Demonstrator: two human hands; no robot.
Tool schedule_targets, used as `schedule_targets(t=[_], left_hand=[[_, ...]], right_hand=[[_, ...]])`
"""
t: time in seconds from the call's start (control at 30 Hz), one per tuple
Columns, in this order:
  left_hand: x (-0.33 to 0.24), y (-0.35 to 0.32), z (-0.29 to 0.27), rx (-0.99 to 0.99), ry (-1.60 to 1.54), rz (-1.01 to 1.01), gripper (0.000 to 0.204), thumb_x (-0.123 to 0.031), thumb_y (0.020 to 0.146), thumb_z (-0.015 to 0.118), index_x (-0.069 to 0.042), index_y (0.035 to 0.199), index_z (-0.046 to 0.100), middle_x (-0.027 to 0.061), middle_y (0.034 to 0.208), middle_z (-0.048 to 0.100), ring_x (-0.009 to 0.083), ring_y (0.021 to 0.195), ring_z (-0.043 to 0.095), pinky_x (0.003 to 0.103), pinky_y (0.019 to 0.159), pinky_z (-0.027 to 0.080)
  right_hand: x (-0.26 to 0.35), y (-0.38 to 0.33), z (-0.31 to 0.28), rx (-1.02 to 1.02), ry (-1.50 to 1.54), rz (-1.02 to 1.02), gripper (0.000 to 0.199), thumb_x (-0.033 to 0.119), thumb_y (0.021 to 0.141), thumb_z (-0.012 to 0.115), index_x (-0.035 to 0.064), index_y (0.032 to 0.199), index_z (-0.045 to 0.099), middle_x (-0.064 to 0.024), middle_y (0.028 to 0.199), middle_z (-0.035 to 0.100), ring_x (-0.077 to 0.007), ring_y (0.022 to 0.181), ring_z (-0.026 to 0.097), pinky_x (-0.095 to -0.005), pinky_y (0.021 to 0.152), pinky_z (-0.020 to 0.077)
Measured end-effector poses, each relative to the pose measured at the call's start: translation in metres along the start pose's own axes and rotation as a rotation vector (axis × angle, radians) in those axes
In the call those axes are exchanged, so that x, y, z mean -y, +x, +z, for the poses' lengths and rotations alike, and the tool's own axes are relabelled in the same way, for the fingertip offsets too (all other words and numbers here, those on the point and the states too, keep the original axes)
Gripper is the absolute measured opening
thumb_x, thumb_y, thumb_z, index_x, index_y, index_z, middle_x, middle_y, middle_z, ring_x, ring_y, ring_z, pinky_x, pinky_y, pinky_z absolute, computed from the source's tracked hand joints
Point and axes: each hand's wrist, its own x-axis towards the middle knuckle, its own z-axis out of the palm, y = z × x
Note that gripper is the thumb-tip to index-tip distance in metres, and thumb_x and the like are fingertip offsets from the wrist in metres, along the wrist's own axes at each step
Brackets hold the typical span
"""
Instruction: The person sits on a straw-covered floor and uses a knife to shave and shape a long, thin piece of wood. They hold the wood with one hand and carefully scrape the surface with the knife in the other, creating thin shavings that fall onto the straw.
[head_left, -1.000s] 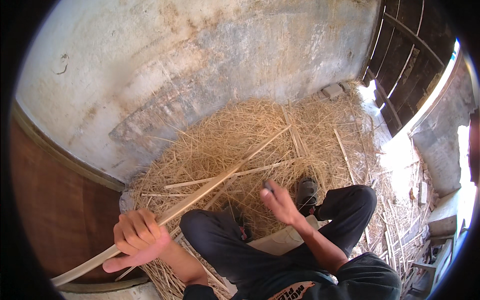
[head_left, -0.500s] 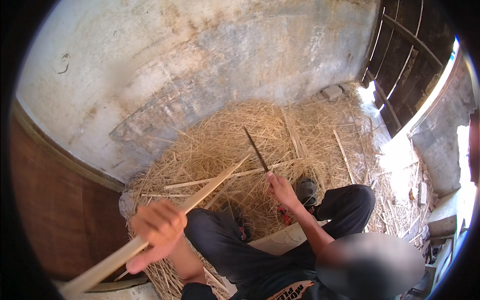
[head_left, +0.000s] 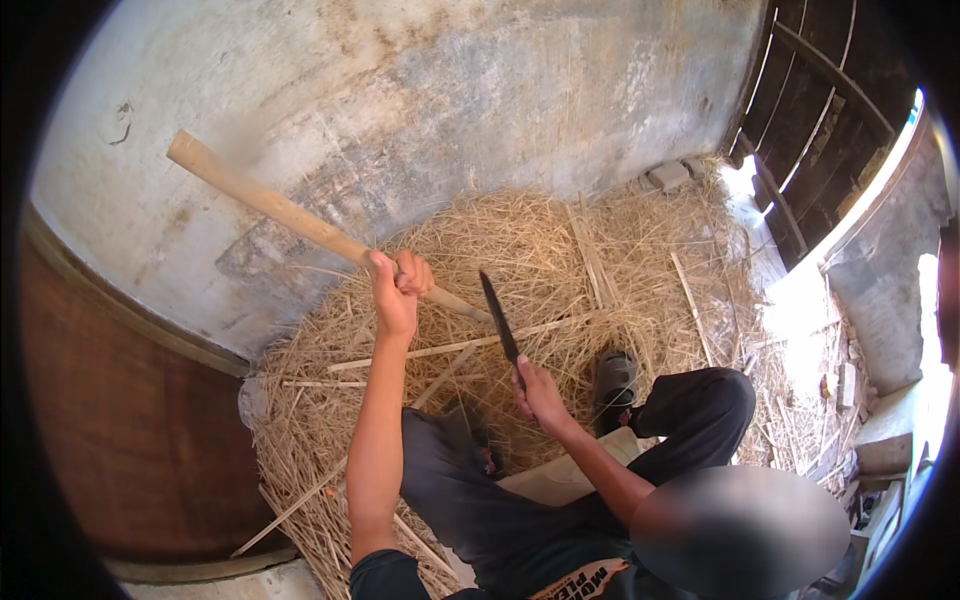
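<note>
My left hand [head_left: 402, 280] is wrapped round a long pale wooden stick [head_left: 270, 205], held aloft at a slant. Its thick end points up and left toward the wall, while the thinner end reaches down over the straw near the blade. In my right hand [head_left: 541, 398] is a knife [head_left: 501, 318] with a long dark blade, its tip pointing up and slightly left. The handle is mostly hidden in my closed fingers. Blade and stick end lie close together; whether they touch I cannot tell.
Loose straw and shavings [head_left: 480, 230] cover the floor, with several wood strips [head_left: 690, 300] among them. A stained wall [head_left: 450, 110] rises behind. Brown boarding [head_left: 130, 400] stands at left, dark planks [head_left: 820, 120] at right. My shoe [head_left: 613, 385] rests beside a pale block [head_left: 575, 475].
My left hand has risen and swung away from me, turning the stick so its thick end points up-left instead of down-left. The knife has shifted slightly lower and its blade has turned broadside.
</note>
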Motion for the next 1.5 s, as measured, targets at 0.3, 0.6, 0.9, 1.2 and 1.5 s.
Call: schedule_targets(t=[0.3, 0.6, 0.9, 1.2, 1.5], left_hand=[[0.01, 0.005, 0.01, 0.015, -0.013, -0.058, 0.071, -0.076, 0.106, 0.026, -0.016, 0.068, 0.029, -0.0022, 0.061, 0.022, 0.0167, 0.059, 0.023, 0.033, 0.063, 0.027], [0.008, -0.003, -0.004, 0.011, 0.027, -0.047, 0.072, -0.077, 0.105, 0.026, -0.016, 0.067, 0.029, -0.0027, 0.06, 0.022, 0.0161, 0.058, 0.023, 0.033, 0.062, 0.026], [0.015, 0.002, -0.004, 0.01, 0.009, -0.057, 0.072, -0.077, 0.105, 0.027, -0.017, 0.067, 0.028, -0.0027, 0.059, 0.022, 0.0155, 0.057, 0.024, 0.032, 0.059, 0.025], [0.019, 0.012, 0.009, 0.027, 0.02, -0.044, 0.072, -0.078, 0.104, 0.028, -0.017, 0.067, 0.027, -0.0032, 0.06, 0.021, 0.0152, 0.057, 0.023, 0.032, 0.06, 0.024], [0.018, 0.003, 0.004, 0.129, 0.021, -0.063, 0.072, -0.078, 0.104, 0.03, -0.017, 0.066, 0.028, -0.0029, 0.058, 0.022, 0.0151, 0.055, 0.022, 0.033, 0.059, 0.024]], right_hand=[[-0.035, 0.091, -0.016, -0.164, -0.283, -0.293, 0.051, 0.05, 0.115, 0.037, 0.01, 0.085, 0.05, 0.0015, 0.063, 0.044, -0.0102, 0.048, 0.039, -0.0277, 0.045, 0.0314], [0.051, 0.061, 0.016, -0.129, 0.178, -0.347, 0.059, 0.053, 0.115, 0.033, 0.0111, 0.076, 0.05, 0.0034, 0.056, 0.04, -0.0111, 0.045, 0.035, -0.0302, 0.043, 0.0309], [0.007, 0.079, -0.006, -0.125, -0.236, -0.141, 0.064, 0.055, 0.114, 0.032, 0.0098, 0.073, 0.05, -0.0006, 0.059, 0.046, -0.0157, 0.05, 0.044, -0.034, 0.049, 0.0335], [-0.059, 0.096, -0.008, -0.167, -0.62, -0.229, 0.06, 0.052, 0.113, 0.037, 0.0078, 0.077, 0.055, -0.0027, 0.062, 0.051, -0.0147, 0.052, 0.048, -0.0335, 0.05, 0.0392], [-0.022, 0.062, 0.009, -0.032, -0.136, -0.078, 0.063, 0.059, 0.111, 0.04, 0.0088, 0.076, 0.055, -0.0022, 0.061, 0.05, -0.0157, 0.051, 0.047, -0.0326, 0.052, 0.0383]])
